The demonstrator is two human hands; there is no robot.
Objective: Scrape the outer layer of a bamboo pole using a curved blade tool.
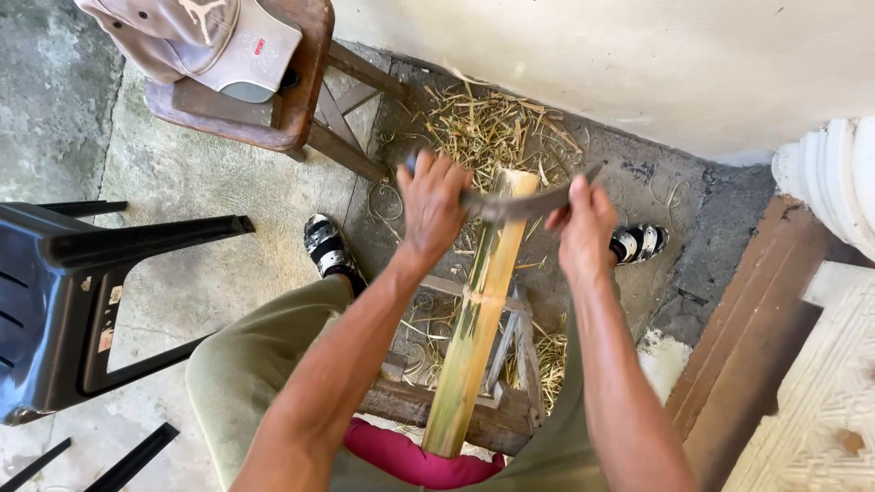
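Observation:
A thick green-yellow bamboo pole [474, 319] runs away from me between my knees, resting on a low wooden frame [510, 364]. A curved dark blade [515, 206] lies across the pole's far end. My left hand [430, 205] is closed around the blade's handle on the left side. My right hand [583, 223] grips the blade's other end on the right. Both forearms reach forward over my olive trousers.
A wooden stool [292, 100] with a beige cap [196, 41] stands at the top left. A black plastic chair [64, 301] sits at the left. Dry bamboo shavings [492, 132] litter the concrete by the white wall. My sandalled feet [330, 251] flank the pole. A white pillar base [834, 178] is at right.

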